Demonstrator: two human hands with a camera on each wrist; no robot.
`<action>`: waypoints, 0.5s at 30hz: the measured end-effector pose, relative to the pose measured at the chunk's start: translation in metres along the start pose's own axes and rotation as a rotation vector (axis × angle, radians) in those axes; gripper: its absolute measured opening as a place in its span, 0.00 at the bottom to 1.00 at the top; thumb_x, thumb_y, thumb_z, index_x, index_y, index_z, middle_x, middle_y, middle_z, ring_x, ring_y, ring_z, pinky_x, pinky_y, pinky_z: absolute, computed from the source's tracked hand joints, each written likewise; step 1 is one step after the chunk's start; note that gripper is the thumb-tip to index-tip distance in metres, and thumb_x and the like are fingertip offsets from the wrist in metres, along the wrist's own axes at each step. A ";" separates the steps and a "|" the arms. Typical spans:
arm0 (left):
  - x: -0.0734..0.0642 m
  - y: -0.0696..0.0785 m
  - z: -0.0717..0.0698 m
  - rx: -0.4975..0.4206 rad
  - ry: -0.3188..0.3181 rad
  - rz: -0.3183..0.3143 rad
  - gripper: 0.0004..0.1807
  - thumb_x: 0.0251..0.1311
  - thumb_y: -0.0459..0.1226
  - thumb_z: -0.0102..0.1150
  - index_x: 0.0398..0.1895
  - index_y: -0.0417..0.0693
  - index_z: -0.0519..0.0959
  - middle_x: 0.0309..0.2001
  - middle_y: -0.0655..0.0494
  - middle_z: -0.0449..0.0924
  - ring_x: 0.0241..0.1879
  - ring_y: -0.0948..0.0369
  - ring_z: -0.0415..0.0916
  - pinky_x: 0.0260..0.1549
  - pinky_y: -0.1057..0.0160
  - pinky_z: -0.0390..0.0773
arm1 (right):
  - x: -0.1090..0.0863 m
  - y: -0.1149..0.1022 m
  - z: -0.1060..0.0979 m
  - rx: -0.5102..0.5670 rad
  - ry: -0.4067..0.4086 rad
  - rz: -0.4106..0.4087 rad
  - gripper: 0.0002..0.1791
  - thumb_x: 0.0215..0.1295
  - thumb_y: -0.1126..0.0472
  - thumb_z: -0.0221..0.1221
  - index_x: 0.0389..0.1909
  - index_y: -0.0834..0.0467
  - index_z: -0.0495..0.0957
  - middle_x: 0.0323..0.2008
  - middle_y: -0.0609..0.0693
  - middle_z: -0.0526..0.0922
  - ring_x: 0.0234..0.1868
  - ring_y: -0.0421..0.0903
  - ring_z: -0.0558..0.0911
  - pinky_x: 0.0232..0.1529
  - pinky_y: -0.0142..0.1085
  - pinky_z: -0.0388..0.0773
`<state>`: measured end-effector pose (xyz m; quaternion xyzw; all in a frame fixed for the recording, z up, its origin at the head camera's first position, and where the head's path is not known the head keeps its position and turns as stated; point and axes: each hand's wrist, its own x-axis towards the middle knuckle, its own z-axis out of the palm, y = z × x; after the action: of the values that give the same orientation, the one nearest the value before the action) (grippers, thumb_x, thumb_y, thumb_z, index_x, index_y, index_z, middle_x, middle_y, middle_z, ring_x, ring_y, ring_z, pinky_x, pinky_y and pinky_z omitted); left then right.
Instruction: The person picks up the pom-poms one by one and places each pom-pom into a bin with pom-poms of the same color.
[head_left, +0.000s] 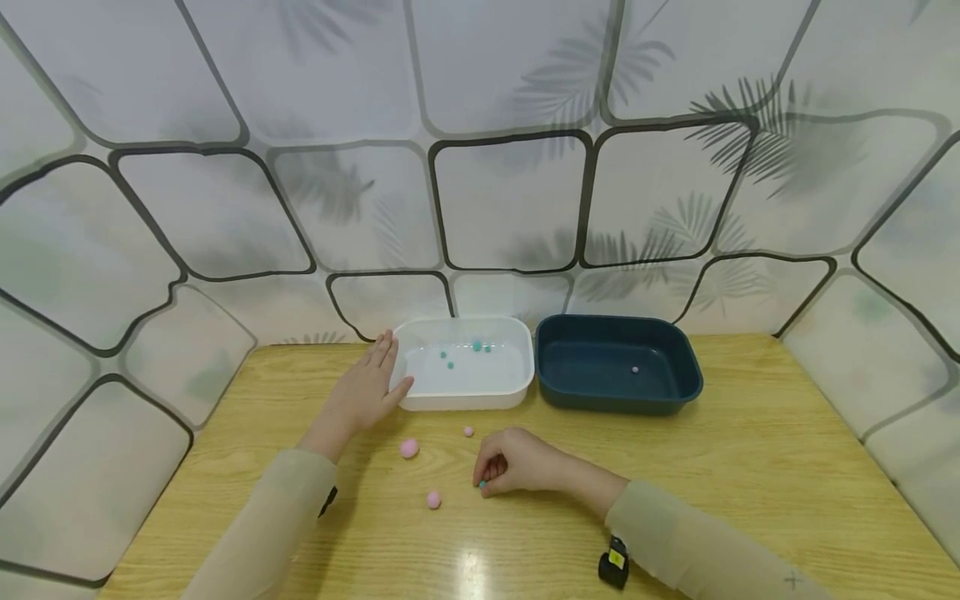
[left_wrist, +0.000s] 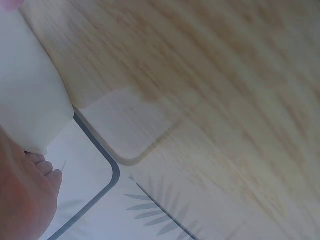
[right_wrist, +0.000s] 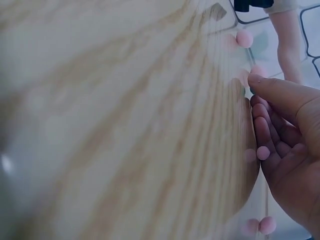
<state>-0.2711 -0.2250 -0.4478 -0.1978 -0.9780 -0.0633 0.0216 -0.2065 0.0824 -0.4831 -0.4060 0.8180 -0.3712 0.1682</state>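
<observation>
My right hand [head_left: 517, 462] pinches a small teal ball [head_left: 482, 484] between thumb and fingertips, low over the wooden table. In the right wrist view the ball [right_wrist: 251, 90] is mostly hidden by the thumb. Loose pink balls lie near that hand: a larger one [head_left: 408, 448], one nearer the front [head_left: 433, 500] and a small one [head_left: 468, 431]. My left hand [head_left: 363, 387] rests against the left end of the white tray [head_left: 465, 400], its fingers extended along the side. Several teal balls [head_left: 477, 346] are inside this tray.
A dark blue tray [head_left: 611, 402] stands just right of the white one, with one small pink ball [head_left: 635, 369] in it. Both trays sit at the back of the wooden table [head_left: 750, 467], before a patterned backdrop [head_left: 510, 200].
</observation>
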 end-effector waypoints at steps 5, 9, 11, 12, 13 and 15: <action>0.000 0.000 0.001 0.003 0.007 0.004 0.44 0.83 0.53 0.42 0.82 0.25 0.48 0.85 0.31 0.42 0.85 0.38 0.43 0.84 0.41 0.53 | -0.001 0.001 0.001 0.074 0.029 0.038 0.04 0.61 0.66 0.76 0.36 0.56 0.91 0.33 0.46 0.87 0.31 0.26 0.78 0.35 0.24 0.82; 0.000 -0.001 0.002 0.009 0.014 0.008 0.44 0.83 0.53 0.42 0.82 0.25 0.48 0.85 0.31 0.42 0.85 0.38 0.44 0.84 0.42 0.53 | 0.000 0.002 0.000 0.126 0.052 0.052 0.04 0.62 0.65 0.75 0.36 0.58 0.91 0.33 0.47 0.89 0.31 0.27 0.79 0.35 0.24 0.82; 0.000 -0.001 0.002 0.007 0.010 0.006 0.44 0.83 0.54 0.42 0.82 0.25 0.48 0.85 0.31 0.42 0.86 0.39 0.43 0.84 0.42 0.53 | 0.001 0.002 -0.001 0.129 0.055 0.056 0.04 0.62 0.65 0.75 0.37 0.58 0.91 0.33 0.47 0.89 0.31 0.27 0.79 0.35 0.24 0.82; 0.000 -0.001 0.002 0.008 0.009 0.006 0.44 0.83 0.54 0.41 0.82 0.26 0.48 0.85 0.31 0.42 0.86 0.39 0.43 0.84 0.42 0.53 | 0.001 0.003 -0.001 0.134 0.056 0.062 0.04 0.62 0.65 0.75 0.37 0.58 0.91 0.32 0.46 0.89 0.31 0.27 0.79 0.35 0.24 0.82; 0.000 -0.001 0.002 0.009 0.010 0.008 0.44 0.83 0.54 0.41 0.82 0.25 0.48 0.85 0.31 0.42 0.85 0.38 0.44 0.84 0.42 0.53 | 0.002 0.002 -0.001 0.137 0.060 0.066 0.04 0.62 0.65 0.75 0.37 0.58 0.91 0.32 0.46 0.89 0.30 0.27 0.79 0.35 0.24 0.82; 0.000 -0.001 0.002 0.008 0.008 0.007 0.44 0.83 0.54 0.41 0.82 0.26 0.48 0.85 0.31 0.42 0.85 0.39 0.44 0.84 0.42 0.53 | 0.003 0.002 -0.003 0.153 0.070 0.076 0.04 0.63 0.65 0.74 0.37 0.59 0.91 0.32 0.47 0.89 0.30 0.27 0.79 0.35 0.23 0.81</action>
<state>-0.2713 -0.2257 -0.4497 -0.2011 -0.9774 -0.0600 0.0266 -0.2105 0.0822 -0.4826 -0.3473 0.8076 -0.4398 0.1838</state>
